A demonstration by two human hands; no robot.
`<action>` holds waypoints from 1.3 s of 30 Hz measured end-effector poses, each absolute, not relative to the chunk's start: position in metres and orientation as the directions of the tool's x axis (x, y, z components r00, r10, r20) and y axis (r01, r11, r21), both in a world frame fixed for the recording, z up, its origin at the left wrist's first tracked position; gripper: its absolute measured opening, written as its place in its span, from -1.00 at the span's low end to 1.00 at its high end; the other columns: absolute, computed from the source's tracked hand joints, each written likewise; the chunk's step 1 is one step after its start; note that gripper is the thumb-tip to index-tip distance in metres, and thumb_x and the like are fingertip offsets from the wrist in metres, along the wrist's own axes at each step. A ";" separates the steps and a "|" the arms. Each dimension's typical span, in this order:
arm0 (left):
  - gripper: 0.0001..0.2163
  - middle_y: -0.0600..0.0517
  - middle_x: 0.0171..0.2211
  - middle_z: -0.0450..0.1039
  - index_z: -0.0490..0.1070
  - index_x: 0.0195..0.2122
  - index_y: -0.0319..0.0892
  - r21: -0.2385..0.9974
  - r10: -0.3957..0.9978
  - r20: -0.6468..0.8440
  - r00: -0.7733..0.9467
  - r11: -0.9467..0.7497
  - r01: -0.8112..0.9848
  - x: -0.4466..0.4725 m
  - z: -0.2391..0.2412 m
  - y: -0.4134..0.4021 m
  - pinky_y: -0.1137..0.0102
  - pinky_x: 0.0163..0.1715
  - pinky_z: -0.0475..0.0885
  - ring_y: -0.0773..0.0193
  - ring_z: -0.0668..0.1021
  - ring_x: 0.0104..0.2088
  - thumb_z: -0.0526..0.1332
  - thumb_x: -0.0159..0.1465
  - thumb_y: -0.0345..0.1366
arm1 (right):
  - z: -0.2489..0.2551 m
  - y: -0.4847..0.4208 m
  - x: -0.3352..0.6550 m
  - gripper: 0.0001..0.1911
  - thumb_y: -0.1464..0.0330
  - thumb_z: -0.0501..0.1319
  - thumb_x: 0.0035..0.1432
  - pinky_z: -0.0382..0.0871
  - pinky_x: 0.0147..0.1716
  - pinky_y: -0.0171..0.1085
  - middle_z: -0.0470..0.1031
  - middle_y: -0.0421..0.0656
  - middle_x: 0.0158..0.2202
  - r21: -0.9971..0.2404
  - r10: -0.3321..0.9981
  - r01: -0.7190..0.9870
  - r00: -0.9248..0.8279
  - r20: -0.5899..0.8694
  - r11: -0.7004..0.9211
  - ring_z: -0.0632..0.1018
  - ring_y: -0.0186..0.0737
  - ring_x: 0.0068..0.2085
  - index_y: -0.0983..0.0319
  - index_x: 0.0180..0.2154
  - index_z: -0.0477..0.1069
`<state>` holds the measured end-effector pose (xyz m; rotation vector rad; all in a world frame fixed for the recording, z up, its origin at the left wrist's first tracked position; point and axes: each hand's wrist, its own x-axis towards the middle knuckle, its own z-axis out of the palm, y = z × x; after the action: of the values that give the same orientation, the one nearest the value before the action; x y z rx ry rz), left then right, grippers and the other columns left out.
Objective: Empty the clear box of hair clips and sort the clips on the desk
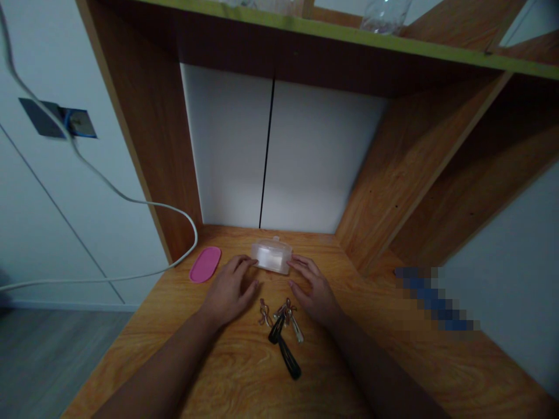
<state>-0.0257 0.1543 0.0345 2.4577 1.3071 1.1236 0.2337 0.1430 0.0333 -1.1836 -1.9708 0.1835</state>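
Here, the box [271,257] looks clear and whitish, with a small tab [276,238]. Left hand [229,291] and right hand [317,295], loosely open, touch its ends.

No text, label, brand, number or sign can be read on anything in view. The blue strip [432,299] near the right edge of the desk [244,364] is pixelated over, so any lettering there cannot be made out.

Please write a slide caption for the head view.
Left hand and right hand flank a translucent box beyond loose hair clips.
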 end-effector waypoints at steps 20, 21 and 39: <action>-0.68 -0.12 0.07 0.39 0.34 0.11 -0.12 0.427 0.756 0.554 0.349 -0.618 0.661 -0.025 0.028 0.158 0.08 0.13 0.40 -0.02 0.48 0.08 0.17 0.34 -0.21 | 0.084 0.062 0.486 -0.60 0.54 0.12 0.01 0.33 -0.15 -0.10 0.55 0.11 -0.10 -0.122 0.791 0.899 0.428 0.437 -0.420 0.54 0.12 -0.07 0.29 -0.06 0.42; -0.67 -0.12 0.07 0.39 0.34 0.11 -0.12 0.429 0.756 0.554 0.349 -0.618 0.659 -0.025 0.028 0.157 0.08 0.13 0.41 -0.02 0.49 0.08 0.17 0.34 -0.21 | 0.083 0.059 0.497 -0.61 0.53 0.13 0.02 0.33 -0.16 -0.11 0.55 0.12 -0.10 -0.111 0.796 0.896 0.434 0.422 -0.430 0.55 0.11 -0.08 0.29 -0.06 0.41; -0.67 -0.14 0.06 0.40 0.35 0.09 -0.14 0.442 0.764 0.564 0.313 -0.600 0.667 -0.030 0.025 0.161 0.09 0.10 0.42 -0.01 0.49 0.06 0.16 0.33 -0.19 | 0.070 0.088 0.532 -0.61 0.52 0.11 -0.10 0.32 -0.04 0.01 0.58 0.03 -0.07 -0.176 0.849 0.910 0.415 0.327 -0.377 0.56 0.11 0.02 0.22 -0.16 0.45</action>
<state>-0.0298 0.1614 0.0249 2.4409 1.3378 1.1597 0.5321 0.0884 0.0703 -2.3486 -1.5186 -0.2599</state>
